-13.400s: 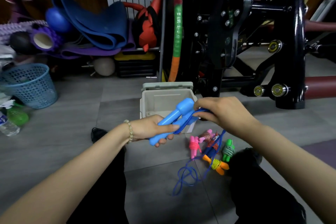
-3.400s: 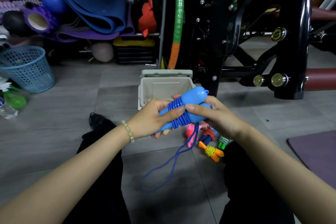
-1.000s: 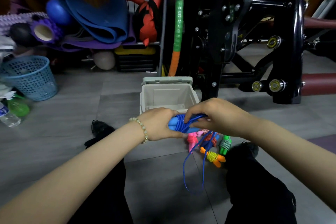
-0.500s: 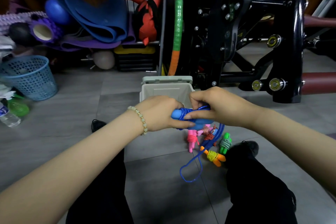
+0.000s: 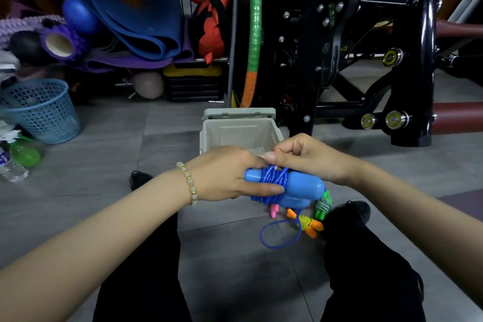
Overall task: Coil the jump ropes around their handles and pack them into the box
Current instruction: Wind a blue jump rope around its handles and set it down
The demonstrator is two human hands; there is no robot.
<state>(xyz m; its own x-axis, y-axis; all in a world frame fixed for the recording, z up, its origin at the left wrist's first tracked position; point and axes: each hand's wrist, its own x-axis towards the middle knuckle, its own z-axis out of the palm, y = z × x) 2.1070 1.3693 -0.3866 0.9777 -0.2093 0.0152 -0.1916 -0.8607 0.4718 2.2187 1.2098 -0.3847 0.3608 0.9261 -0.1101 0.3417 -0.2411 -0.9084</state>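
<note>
Hands: left hand (image 5: 230,178) grips the thin end of the blue handles (image 5: 300,189); right hand (image 5: 311,159) pinches a turn of the blue rope (image 5: 273,178) on top of the coil.
Long axis: the handles lie left to right, fat ends to the right, held in the air.
Loose loop (image 5: 281,234): hangs below the handles, right of centre, so by my reckoning the right hand is nearer to gather it.
Box (image 5: 235,134): open, just beyond the knuckles on the far side.
Coiled ropes (image 5: 305,223): on the floor under the handles.
</note>
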